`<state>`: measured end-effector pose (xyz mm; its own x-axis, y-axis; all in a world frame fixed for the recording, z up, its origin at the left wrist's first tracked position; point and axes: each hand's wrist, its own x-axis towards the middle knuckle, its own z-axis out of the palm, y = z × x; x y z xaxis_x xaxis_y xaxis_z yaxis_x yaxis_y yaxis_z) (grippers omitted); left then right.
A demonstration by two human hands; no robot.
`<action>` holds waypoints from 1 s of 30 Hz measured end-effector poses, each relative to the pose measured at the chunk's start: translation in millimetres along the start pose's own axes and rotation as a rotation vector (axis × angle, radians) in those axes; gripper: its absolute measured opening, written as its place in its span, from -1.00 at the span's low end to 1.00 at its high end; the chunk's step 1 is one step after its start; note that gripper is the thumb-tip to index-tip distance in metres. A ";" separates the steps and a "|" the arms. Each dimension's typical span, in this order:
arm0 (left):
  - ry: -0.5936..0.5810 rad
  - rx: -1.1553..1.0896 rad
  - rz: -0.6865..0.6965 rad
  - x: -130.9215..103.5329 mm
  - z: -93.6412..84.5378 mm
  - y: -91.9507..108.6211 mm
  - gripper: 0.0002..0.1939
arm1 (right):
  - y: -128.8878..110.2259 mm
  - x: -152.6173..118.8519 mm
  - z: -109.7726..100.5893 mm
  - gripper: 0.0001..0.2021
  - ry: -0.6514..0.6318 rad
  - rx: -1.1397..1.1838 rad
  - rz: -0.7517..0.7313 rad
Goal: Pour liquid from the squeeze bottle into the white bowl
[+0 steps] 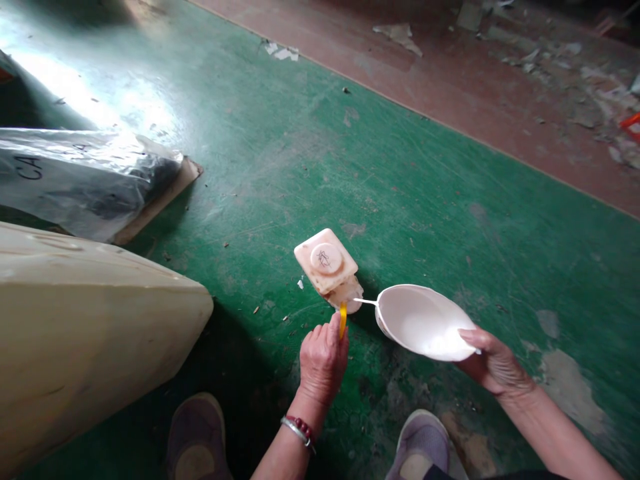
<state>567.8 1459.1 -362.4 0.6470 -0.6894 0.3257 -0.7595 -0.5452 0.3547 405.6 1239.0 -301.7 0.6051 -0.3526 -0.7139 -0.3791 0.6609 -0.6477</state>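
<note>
My left hand [324, 353], with beads and a metal bangle at the wrist, is closed on a short yellow handle [343, 320]. Its far end meets a pale, stained plastic container [345, 293]; what it belongs to is hidden. The container's squarish lid [327, 260] has a round raised middle with a dark mark. My right hand [493, 363] grips the right rim of a white bowl [425, 323], thumb inside. The bowl is tilted, its inside facing me. A thin white strip [365, 302] reaches from the bowl's left edge toward the container.
A large cream plastic container [105, 347] stands at the left, with a plastic-wrapped package [95, 177] behind it. My shoes [200, 430] show below on the worn green floor [280, 167]. Paper scraps and debris [595, 93] lie on the reddish strip beyond.
</note>
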 end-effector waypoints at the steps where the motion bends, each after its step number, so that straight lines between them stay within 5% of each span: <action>1: -0.002 -0.002 -0.001 -0.3 -0.3 -0.3 -0.75 | -0.8 -0.8 0.7 -0.33 0.012 -0.013 0.000; 14: -0.018 -0.010 0.026 -5.9 2.3 -5.5 -0.70 | -1.7 -6.9 6.0 -0.33 0.008 0.041 -0.020; 20: -0.014 0.066 0.002 -7.7 -2.5 -31.1 -0.68 | 1.0 -5.4 5.2 -0.34 -0.015 0.023 -0.035; 23: 0.088 0.129 0.012 16.2 -9.9 -49.3 -0.60 | 2.6 -3.6 3.6 -0.34 -0.031 0.044 -0.046; 25: 0.058 0.135 0.082 43.7 -17.2 -57.6 -0.46 | 3.5 -2.7 3.1 -0.32 -0.028 0.064 -0.050; 30: -0.327 0.126 0.467 119.1 -30.8 -58.3 -0.17 | 4.1 -1.9 2.0 -0.29 0.006 0.115 -0.015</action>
<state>691.1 1423.5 -317.3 0.2029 -0.9709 0.1274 -0.9743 -0.1872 0.1249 404.3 1243.7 -302.5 0.6052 -0.3667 -0.7065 -0.2869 0.7274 -0.6233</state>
